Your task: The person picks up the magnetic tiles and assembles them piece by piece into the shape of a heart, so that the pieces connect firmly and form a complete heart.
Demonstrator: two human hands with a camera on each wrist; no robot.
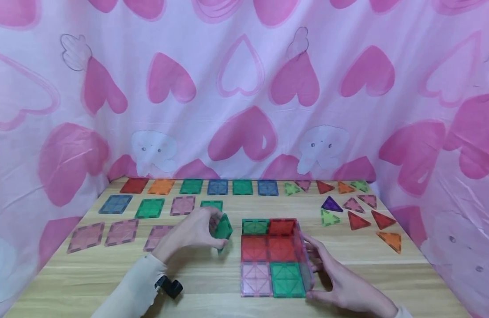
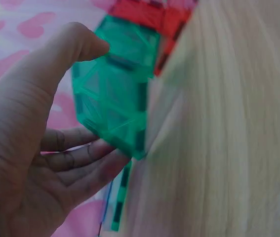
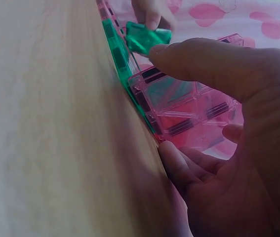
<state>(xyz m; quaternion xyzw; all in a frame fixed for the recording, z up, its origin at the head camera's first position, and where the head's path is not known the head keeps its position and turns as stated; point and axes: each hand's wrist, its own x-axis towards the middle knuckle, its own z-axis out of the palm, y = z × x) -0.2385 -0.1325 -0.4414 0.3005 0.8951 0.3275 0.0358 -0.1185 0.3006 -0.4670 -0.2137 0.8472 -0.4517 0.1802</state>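
My left hand (image 1: 193, 229) pinches a green magnetic tile (image 1: 224, 227) between thumb and fingers, tilted, left of a box-like build of tiles. Its floor shows two red squares (image 1: 254, 248), a pink square (image 1: 255, 279) and a green square (image 1: 288, 280). Along its back stand a green tile (image 1: 255, 226) and a red tile (image 1: 283, 226). A pink wall (image 1: 305, 258) rises on the right side. My right hand (image 1: 344, 282) rests beside that wall's outer face, thumb at its front corner. In the right wrist view, thumb and fingertips lie close around the pink tile (image 3: 179, 111).
Loose square tiles lie in rows at the left and back, among them pink (image 1: 85, 237), blue (image 1: 115, 204) and orange (image 1: 161, 186). Several triangle tiles, including a purple triangle (image 1: 332, 204), are spread at the right. A pink heart-print curtain (image 1: 244, 132) hangs behind the wooden table (image 1: 205, 287).
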